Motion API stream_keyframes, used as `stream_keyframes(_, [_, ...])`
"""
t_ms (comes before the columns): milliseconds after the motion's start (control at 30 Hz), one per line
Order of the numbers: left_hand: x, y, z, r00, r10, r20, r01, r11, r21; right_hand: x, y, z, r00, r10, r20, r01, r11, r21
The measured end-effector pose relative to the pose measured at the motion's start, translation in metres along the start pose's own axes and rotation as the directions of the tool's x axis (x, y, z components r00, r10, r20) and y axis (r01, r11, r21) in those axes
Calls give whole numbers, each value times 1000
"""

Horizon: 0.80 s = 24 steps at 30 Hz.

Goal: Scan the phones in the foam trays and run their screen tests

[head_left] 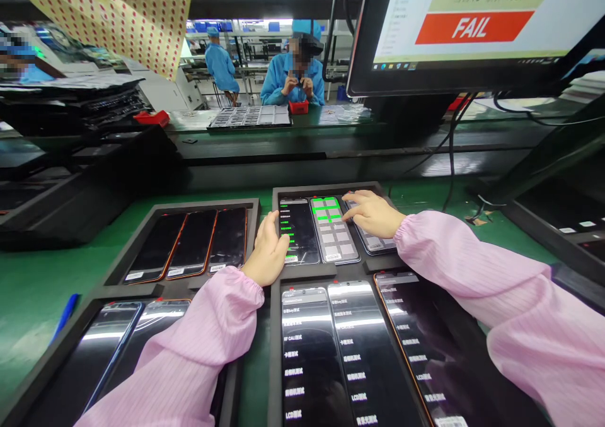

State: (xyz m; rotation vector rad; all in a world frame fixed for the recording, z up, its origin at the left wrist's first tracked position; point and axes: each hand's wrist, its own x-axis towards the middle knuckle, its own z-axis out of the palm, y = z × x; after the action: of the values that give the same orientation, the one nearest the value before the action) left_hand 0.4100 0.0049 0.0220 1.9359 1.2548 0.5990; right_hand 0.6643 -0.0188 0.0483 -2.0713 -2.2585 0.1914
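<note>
My left hand rests at the left edge of a phone whose dark screen carries green and white text lines. Its fingers are stretched out and hold nothing. My right hand reaches in from the right, fingers extended, with a fingertip at the right side of the middle phone. That screen shows a grid of grey blocks partly traced in green. Below the right hand, another phone with grey blocks is partly covered. All three lie in a dark foam tray.
Nearer, several phones with text menus, one being an orange-edged phone, lie in a tray. At left, a second foam tray holds dark phones; a blue pen lies beside it. A monitor reads FAIL. A co-worker sits opposite.
</note>
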Motion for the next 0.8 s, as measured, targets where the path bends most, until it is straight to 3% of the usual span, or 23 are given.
stream_keyframes(200, [1, 0, 0, 1000, -2, 5, 2, 1000, 25, -4, -7, 3, 997, -76, 7, 76, 997, -3])
stream_keyframes(533, [1, -3, 1, 1000, 19, -4, -19, 1000, 21, 10, -43, 10, 988, -149, 31, 148, 988, 49])
stream_keyframes(800, [2, -4, 2, 1000, 18, -11, -18, 1000, 13, -2, -40, 10, 984, -172, 37, 170, 985, 39])
